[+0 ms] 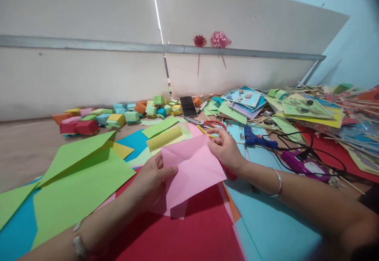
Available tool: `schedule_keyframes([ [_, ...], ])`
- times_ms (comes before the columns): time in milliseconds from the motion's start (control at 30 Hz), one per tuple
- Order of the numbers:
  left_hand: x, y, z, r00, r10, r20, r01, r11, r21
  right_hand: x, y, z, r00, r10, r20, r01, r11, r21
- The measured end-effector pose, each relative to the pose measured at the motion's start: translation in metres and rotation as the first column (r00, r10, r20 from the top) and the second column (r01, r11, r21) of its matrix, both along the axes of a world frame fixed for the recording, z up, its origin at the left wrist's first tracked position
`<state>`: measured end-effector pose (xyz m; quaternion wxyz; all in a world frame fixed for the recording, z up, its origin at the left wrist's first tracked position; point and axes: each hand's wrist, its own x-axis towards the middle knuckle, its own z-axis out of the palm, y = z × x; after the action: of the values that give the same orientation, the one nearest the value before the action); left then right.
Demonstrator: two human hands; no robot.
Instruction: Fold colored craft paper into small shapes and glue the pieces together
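Note:
A creased sheet of pink paper is held up between my two hands, tilted above a red sheet. My left hand grips its left edge, the thumb lying on top. At the upper right corner, my right hand pinches the paper between thumb and fingers. Close to the right hand are red-handled scissors, partly covered by other things. Left of the pink sheet spreads folded green paper, and behind it lies a curled yellow-green paper.
Small folded paper boxes in many colours sit along the back left, beside a phone. To the right are a blue glue gun, a purple device with a black cable, decorated cards and thin sticks. Two paper flowers hang on the rail.

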<state>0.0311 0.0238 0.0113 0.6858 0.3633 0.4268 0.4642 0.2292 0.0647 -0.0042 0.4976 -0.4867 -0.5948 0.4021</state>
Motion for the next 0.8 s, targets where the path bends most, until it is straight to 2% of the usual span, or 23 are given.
schedule_keyframes([
  [100,-0.001,0.002,0.001,0.999,0.054,-0.008,-0.054,0.998,0.014,0.001,0.003,-0.005,0.998,0.060,0.034,-0.061,0.997,0.040],
  [200,-0.001,0.005,0.003,0.988,0.156,-0.022,-0.154,0.986,0.062,0.001,0.006,-0.006,0.966,0.094,0.242,-0.149,0.963,0.222],
  [267,-0.002,0.006,0.005,0.978,0.207,-0.025,-0.204,0.975,0.089,0.000,0.009,-0.005,0.894,0.011,0.447,-0.224,0.877,0.426],
  [333,-0.003,0.006,0.006,0.977,0.212,-0.013,-0.209,0.971,0.113,-0.001,0.012,-0.004,0.795,-0.162,0.585,-0.299,0.734,0.609],
  [400,-0.004,0.007,0.006,0.982,0.187,-0.026,-0.183,0.976,0.117,-0.001,0.012,-0.002,0.738,-0.300,0.605,-0.343,0.606,0.718],
  [467,-0.007,0.009,0.005,0.972,0.207,-0.113,-0.200,0.978,0.063,0.001,0.010,-0.001,0.764,-0.309,0.566,-0.345,0.546,0.763],
  [500,-0.009,0.011,0.004,0.959,0.237,-0.157,-0.234,0.972,0.037,0.002,0.009,0.000,0.802,-0.267,0.535,-0.329,0.550,0.768],
  [533,-0.011,0.012,0.003,0.943,0.275,-0.189,-0.277,0.961,0.017,0.003,0.008,0.001,0.846,-0.198,0.495,-0.306,0.581,0.755],
  [600,-0.017,0.017,0.000,0.918,0.351,-0.185,-0.351,0.936,0.034,0.004,0.007,0.001,0.931,0.002,0.365,-0.255,0.720,0.645],
  [667,-0.021,0.020,-0.003,0.924,0.362,-0.121,-0.347,0.929,0.128,0.005,0.007,0.001,0.975,0.193,0.110,-0.221,0.881,0.418],
  [700,-0.022,0.021,-0.004,0.932,0.348,-0.100,-0.328,0.928,0.179,0.005,0.008,0.000,0.967,0.249,-0.048,-0.226,0.933,0.281],
  [733,-0.022,0.021,-0.004,0.945,0.317,-0.078,-0.293,0.929,0.224,0.004,0.008,-0.001,0.940,0.284,-0.190,-0.259,0.955,0.145],
  [800,-0.019,0.019,-0.004,0.979,0.204,-0.032,-0.187,0.943,0.276,0.004,0.009,-0.001,0.865,0.331,-0.378,-0.383,0.921,-0.071],
])
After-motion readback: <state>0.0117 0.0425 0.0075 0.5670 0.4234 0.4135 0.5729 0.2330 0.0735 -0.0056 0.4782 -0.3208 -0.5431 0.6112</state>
